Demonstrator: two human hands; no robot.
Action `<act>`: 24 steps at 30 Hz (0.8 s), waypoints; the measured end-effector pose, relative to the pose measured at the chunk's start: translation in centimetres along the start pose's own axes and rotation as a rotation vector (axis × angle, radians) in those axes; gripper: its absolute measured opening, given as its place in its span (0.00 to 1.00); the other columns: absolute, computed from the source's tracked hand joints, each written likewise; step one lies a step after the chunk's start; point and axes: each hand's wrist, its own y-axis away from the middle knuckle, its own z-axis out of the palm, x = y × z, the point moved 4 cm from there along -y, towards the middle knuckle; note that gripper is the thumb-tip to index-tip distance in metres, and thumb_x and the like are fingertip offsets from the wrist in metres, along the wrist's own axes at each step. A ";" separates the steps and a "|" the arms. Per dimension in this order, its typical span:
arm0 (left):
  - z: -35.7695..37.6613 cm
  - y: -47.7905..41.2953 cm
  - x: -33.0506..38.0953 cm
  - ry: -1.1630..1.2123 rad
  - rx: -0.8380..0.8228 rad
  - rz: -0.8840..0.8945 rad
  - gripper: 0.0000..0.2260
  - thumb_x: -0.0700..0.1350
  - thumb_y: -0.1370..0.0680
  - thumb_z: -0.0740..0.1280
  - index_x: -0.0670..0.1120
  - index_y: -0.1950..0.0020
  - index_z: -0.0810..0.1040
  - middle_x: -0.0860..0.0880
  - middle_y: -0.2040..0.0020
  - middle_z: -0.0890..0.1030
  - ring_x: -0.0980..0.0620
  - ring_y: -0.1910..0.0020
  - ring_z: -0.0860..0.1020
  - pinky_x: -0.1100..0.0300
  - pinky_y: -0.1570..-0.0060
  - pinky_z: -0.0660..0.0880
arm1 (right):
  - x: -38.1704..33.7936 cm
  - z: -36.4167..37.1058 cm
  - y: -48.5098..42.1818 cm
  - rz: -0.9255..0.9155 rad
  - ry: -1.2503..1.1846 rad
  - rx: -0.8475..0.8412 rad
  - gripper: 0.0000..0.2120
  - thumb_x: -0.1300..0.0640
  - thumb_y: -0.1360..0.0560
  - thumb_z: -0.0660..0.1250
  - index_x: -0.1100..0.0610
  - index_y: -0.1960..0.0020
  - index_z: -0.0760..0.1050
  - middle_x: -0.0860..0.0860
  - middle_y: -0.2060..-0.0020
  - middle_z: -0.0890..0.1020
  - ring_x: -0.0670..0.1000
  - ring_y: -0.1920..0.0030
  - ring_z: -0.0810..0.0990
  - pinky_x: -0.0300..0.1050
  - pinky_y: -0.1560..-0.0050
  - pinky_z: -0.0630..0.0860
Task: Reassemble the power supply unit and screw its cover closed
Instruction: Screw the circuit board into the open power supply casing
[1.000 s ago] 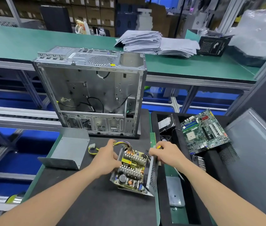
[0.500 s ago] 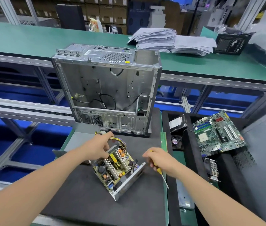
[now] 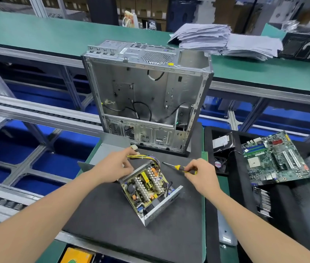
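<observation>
The open power supply unit [image 3: 148,188] lies on the black mat [image 3: 112,215], its circuit board facing up and its grille wall toward me. A bundle of yellow and coloured wires [image 3: 142,157] leaves its far corner. My left hand [image 3: 115,167] grips the unit's far left edge beside the wires. My right hand [image 3: 200,172] holds a screwdriver [image 3: 177,167] with a yellow and black handle, its tip pointing left toward the unit's far corner, apart from it. The grey metal cover [image 3: 108,149] lies behind my left hand, partly hidden.
An empty computer case [image 3: 148,95] stands upright at the mat's far edge. To the right, a black tray [image 3: 233,168] carries a motherboard [image 3: 271,158], a small fan [image 3: 219,164] and a hard drive [image 3: 222,141]. Paper stacks [image 3: 224,40] lie on the green bench behind.
The unit was turned and slid left, board up. My right hand let go of its wall and now points the screwdriver toward it. The camera shifted left.
</observation>
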 end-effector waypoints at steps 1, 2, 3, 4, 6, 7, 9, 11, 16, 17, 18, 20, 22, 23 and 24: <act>0.0 0.1 -0.2 0.003 -0.004 -0.002 0.23 0.44 0.21 0.72 0.56 0.29 0.69 0.59 0.55 0.87 0.64 0.64 0.81 0.65 0.60 0.77 | 0.5 0.6 0.1 0.023 0.065 -0.051 0.14 0.62 0.30 0.78 0.45 0.61 0.79 0.43 0.61 0.78 0.45 0.56 0.79 0.30 0.58 0.67; 0.1 0.2 -0.3 0.004 -0.003 -0.003 0.24 0.44 0.21 0.72 0.55 0.28 0.69 0.60 0.55 0.87 0.66 0.63 0.80 0.66 0.60 0.75 | 0.8 0.9 0.1 0.051 0.116 -0.103 0.13 0.61 0.30 0.78 0.44 0.61 0.79 0.42 0.60 0.78 0.47 0.53 0.80 0.34 0.56 0.69; 0.1 0.2 -0.4 0.004 0.001 -0.005 0.24 0.44 0.21 0.72 0.55 0.28 0.69 0.60 0.55 0.86 0.68 0.63 0.79 0.67 0.60 0.74 | 0.9 1.1 0.0 0.072 0.153 -0.150 0.12 0.59 0.29 0.77 0.44 0.60 0.79 0.42 0.60 0.80 0.48 0.52 0.81 0.38 0.55 0.71; 0.1 0.2 -0.5 0.006 0.005 -0.007 0.24 0.44 0.21 0.72 0.55 0.28 0.70 0.60 0.56 0.87 0.69 0.62 0.79 0.68 0.61 0.72 | 0.6 1.0 -0.1 0.078 0.165 -0.180 0.10 0.58 0.29 0.77 0.45 0.60 0.81 0.42 0.60 0.82 0.48 0.52 0.82 0.39 0.54 0.73; 0.1 0.0 -0.5 0.017 0.005 -0.010 0.24 0.44 0.22 0.73 0.55 0.29 0.71 0.60 0.56 0.87 0.69 0.63 0.79 0.71 0.65 0.71 | -1.2 0.3 -0.7 0.032 0.126 -0.150 0.06 0.58 0.28 0.75 0.48 0.60 0.83 0.43 0.61 0.85 0.45 0.55 0.83 0.36 0.53 0.75; 0.0 -0.1 -0.5 0.024 -0.001 -0.010 0.24 0.44 0.22 0.74 0.55 0.29 0.71 0.59 0.57 0.87 0.69 0.63 0.79 0.72 0.66 0.72 | -2.6 -0.3 -0.9 -0.019 0.096 -0.118 0.05 0.58 0.28 0.74 0.49 0.60 0.84 0.43 0.62 0.85 0.44 0.57 0.83 0.34 0.55 0.74; -0.1 -0.3 -0.6 0.035 -0.015 -0.007 0.25 0.45 0.23 0.76 0.55 0.29 0.71 0.58 0.57 0.87 0.68 0.64 0.80 0.71 0.66 0.73 | -6.2 -0.7 -1.2 -0.123 0.048 -0.179 0.03 0.55 0.27 0.73 0.48 0.58 0.83 0.41 0.63 0.85 0.41 0.59 0.82 0.35 0.55 0.74; 0.0 -0.6 -0.8 0.042 -0.025 -0.016 0.27 0.44 0.24 0.77 0.55 0.28 0.71 0.58 0.57 0.87 0.69 0.65 0.79 0.66 0.64 0.74 | -9.6 0.4 -0.8 -0.211 0.106 -0.432 0.05 0.48 0.26 0.71 0.46 0.50 0.82 0.40 0.61 0.84 0.40 0.58 0.81 0.38 0.55 0.77; 0.4 -0.9 -1.1 0.117 -0.016 -0.056 0.28 0.41 0.25 0.78 0.49 0.27 0.73 0.52 0.56 0.88 0.65 0.64 0.80 0.69 0.65 0.75 | -12.8 4.2 0.7 -0.225 0.537 -0.660 0.26 0.48 0.23 0.69 0.55 0.33 0.60 0.52 0.55 0.79 0.56 0.58 0.80 0.50 0.65 0.76; 0.4 -0.9 -1.0 0.126 -0.021 -0.061 0.28 0.40 0.24 0.77 0.48 0.27 0.73 0.52 0.55 0.88 0.64 0.63 0.80 0.70 0.66 0.75 | -12.6 4.6 0.7 -0.180 0.559 -0.646 0.25 0.49 0.23 0.69 0.55 0.35 0.60 0.53 0.55 0.77 0.56 0.59 0.80 0.50 0.66 0.75; 0.4 -0.9 -1.0 0.139 -0.032 -0.071 0.28 0.40 0.24 0.77 0.48 0.26 0.72 0.51 0.55 0.88 0.62 0.65 0.80 0.68 0.66 0.77 | -12.3 4.9 0.8 -0.129 0.563 -0.636 0.24 0.49 0.23 0.69 0.56 0.36 0.60 0.53 0.56 0.76 0.57 0.58 0.79 0.50 0.67 0.74; 0.4 -0.8 -0.9 0.175 -0.079 -0.096 0.28 0.39 0.22 0.74 0.47 0.24 0.70 0.49 0.53 0.87 0.59 0.68 0.81 0.61 0.68 0.80 | -11.9 5.2 0.9 -0.078 0.561 -0.625 0.21 0.50 0.22 0.68 0.57 0.38 0.62 0.54 0.54 0.76 0.58 0.57 0.79 0.49 0.67 0.71; 0.3 -0.9 -0.7 0.182 -0.141 -0.100 0.31 0.38 0.22 0.73 0.48 0.21 0.66 0.48 0.51 0.87 0.56 0.68 0.81 0.55 0.66 0.83 | -11.9 5.6 1.0 -0.109 0.576 -0.613 0.20 0.49 0.20 0.66 0.57 0.36 0.63 0.57 0.53 0.78 0.58 0.58 0.77 0.49 0.66 0.72; 0.3 -0.9 -0.6 0.182 -0.169 -0.101 0.34 0.38 0.22 0.74 0.48 0.19 0.63 0.49 0.51 0.87 0.55 0.67 0.82 0.53 0.63 0.84 | -11.9 5.8 1.2 -0.135 0.592 -0.601 0.20 0.48 0.19 0.65 0.57 0.35 0.62 0.58 0.52 0.79 0.58 0.59 0.76 0.50 0.65 0.72; 0.3 -0.9 -0.6 0.188 -0.187 -0.106 0.36 0.37 0.22 0.74 0.48 0.18 0.62 0.49 0.50 0.87 0.54 0.67 0.82 0.50 0.61 0.85 | -12.0 6.0 1.3 -0.160 0.610 -0.588 0.20 0.48 0.18 0.64 0.57 0.34 0.61 0.58 0.50 0.80 0.58 0.59 0.75 0.50 0.64 0.72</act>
